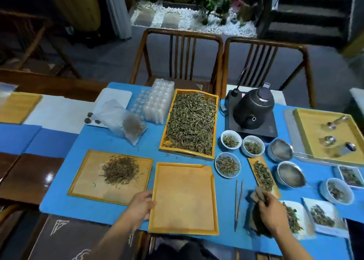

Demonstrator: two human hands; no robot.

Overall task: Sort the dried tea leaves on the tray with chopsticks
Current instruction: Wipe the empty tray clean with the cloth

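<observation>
A bare wooden tray [183, 198] lies in front of me on the blue cloth. My left hand [140, 205] grips its left rim. Left of it a second wooden tray [82, 183] carries a small heap of dried tea leaves [120, 169]. A deep yellow tray [215, 102] behind is filled with dried tea leaves [191, 122]. A pair of chopsticks [238, 204] lies on the cloth to the right of the bare tray. My right hand [272, 213] holds a brown flat piece [258, 194] over a dark pile of leaves, blurred.
Three white bowls [227, 165] of leaves, a narrow leaf dish [263, 174], metal strainers [290, 174], a black kettle [253, 108] on its base and clear plastic egg trays [157, 102] stand around. White plates with leaves [323, 216] sit at the right. Two chairs stand behind the table.
</observation>
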